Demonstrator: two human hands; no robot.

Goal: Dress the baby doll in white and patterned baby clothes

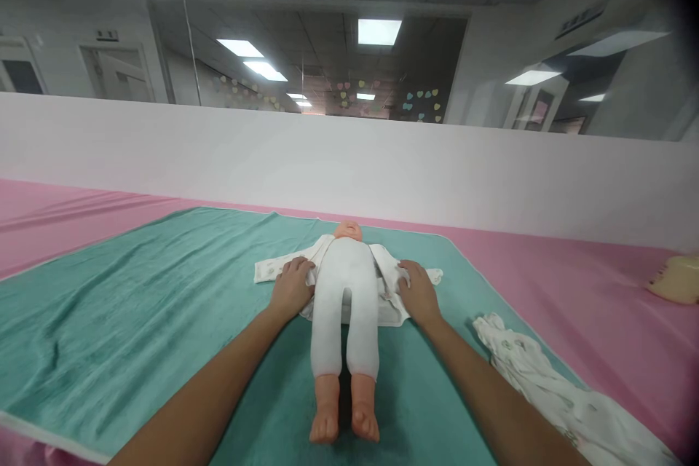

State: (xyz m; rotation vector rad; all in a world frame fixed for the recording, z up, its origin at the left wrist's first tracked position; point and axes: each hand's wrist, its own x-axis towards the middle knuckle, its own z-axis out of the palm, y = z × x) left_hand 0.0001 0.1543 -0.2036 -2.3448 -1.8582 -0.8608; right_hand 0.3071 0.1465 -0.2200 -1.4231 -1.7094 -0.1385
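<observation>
On the teal blanket (164,284): doll (346,269) on its back, white shirt (278,266) spread under it. Left grip (293,287) and right grip (419,295) on shirt either side, fingers part-curled; can't tell if either pinches fabric.

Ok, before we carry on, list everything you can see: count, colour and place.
Baby doll: one, white body, peach head and feet, centre, on its back
Baby shirt: one, white, spread under the doll
Crumpled patterned baby garment: one, white, lower right
Blanket: one, teal, beneath them
Sheet: pink, around the blanket
Unclear object: one, pale yellow, right edge
Low wall: white, behind the sheet
Heart-shaped decorations: many, mixed pastels, background
Doors: at least two, pale, upper left
Ceiling lights: several, white, top; some may be reflections
Left hand: one, bare, on the shirt
Right hand: one, bare, on the shirt's other side
</observation>
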